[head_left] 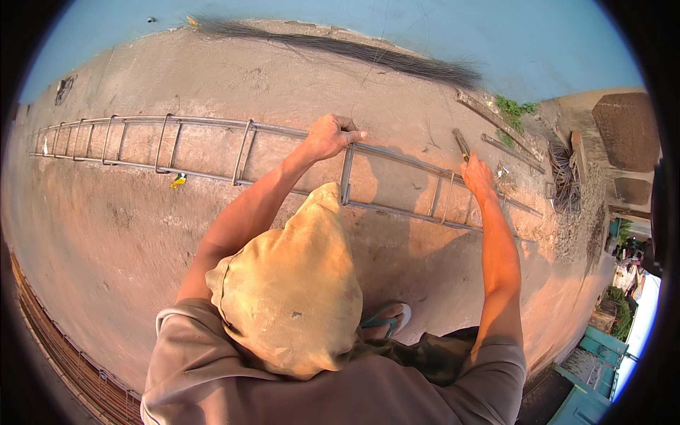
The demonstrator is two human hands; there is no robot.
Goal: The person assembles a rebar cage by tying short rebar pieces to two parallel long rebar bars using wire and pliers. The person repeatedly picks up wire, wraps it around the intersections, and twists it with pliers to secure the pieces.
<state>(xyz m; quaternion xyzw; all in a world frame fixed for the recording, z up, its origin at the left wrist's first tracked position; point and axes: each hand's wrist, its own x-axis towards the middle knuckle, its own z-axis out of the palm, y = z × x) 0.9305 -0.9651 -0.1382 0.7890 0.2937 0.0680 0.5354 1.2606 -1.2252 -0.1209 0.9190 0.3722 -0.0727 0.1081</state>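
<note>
Steel rod forms a long rebar cage (212,152) that lies flat on the concrete floor (127,241), its long axis running from far left across to the right, in front of the crouching person. Square stirrups (243,152) stand across the long bars at intervals, closer together toward the left end. Beyond the cage, against the blue wall (496,35), lies a dark bundle of thin wire (354,49); at the right, loose bars and a coil of rods (564,177) rest near a patch of weeds. A stack of straight bars (64,354) lies along the near left edge.

The left hand (331,136) is clenched over the far top bar of the cage, just above an upright stirrup (346,173), fingers (350,127) wrapped round it. The right hand (478,177) sits further right along the same cage, closed on a small tying tool (462,144) whose shaft points up and away from the fingers toward the far side. This hand rests at the pair of stirrups (443,195) there, so the joint lies directly under and just left of it. A sandalled foot (386,319) shows near, below the cage. A small yellow scrap (178,181) lies by the cage's near bar on the left.
</note>
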